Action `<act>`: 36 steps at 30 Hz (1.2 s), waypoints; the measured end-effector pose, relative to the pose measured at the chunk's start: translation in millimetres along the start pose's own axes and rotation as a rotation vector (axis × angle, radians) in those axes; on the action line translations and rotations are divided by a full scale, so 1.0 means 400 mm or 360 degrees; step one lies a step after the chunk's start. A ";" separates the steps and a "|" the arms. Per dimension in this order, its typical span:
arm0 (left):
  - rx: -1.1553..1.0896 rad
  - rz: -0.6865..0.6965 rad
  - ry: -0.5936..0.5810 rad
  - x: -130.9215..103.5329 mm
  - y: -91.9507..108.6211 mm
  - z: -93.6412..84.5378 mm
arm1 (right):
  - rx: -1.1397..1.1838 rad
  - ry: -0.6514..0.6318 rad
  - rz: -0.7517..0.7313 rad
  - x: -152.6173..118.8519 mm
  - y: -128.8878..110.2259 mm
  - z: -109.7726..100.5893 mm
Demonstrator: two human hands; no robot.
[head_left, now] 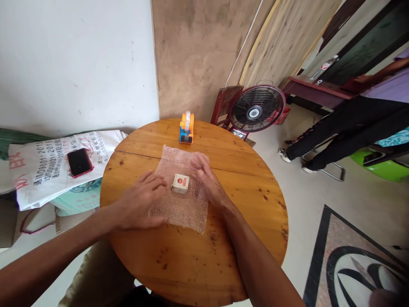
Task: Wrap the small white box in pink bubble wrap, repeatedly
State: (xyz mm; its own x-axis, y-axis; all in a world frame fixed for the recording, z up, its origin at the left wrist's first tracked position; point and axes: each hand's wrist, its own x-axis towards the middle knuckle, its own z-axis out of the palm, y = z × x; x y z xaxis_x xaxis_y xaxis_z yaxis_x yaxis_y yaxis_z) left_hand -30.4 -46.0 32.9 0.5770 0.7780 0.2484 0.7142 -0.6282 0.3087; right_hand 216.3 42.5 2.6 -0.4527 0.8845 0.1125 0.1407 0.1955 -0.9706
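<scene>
A small cream-coloured box (pixel 180 183) with a red round print lies on a sheet of bubble wrap (pixel 182 211), which is spread flat on the round wooden table. To the left of the box, my left hand (pixel 142 202) is over the sheet's left edge, fingers apart and slightly blurred. My right hand (pixel 206 177) rests at the sheet's right side, fingers stretched out, with no object visible in it. Neither hand touches the box. Whether the fingers press on the wrap is hard to see.
An orange and blue tape dispenser (pixel 186 128) stands near the far edge of the wooden table (pixel 255 204). On the left, a phone (pixel 79 162) lies on white printed sacks (pixel 47 155). Behind the table is a fan (pixel 257 108); another person (pixel 348 119) stands at the right.
</scene>
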 end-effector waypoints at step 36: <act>-0.0685 -0.0671 0.0208 0.159 -0.050 0.047 | 0.0087 -0.0054 0.0226 0.000 -0.018 -0.027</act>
State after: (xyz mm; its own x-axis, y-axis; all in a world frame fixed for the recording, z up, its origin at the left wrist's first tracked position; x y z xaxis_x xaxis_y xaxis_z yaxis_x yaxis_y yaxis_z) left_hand -0.6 16.3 25.2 0.2071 0.9701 0.1266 0.6307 -0.2313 0.7408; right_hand 224.8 45.7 11.8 -0.4612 0.8867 -0.0330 0.1575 0.0452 -0.9865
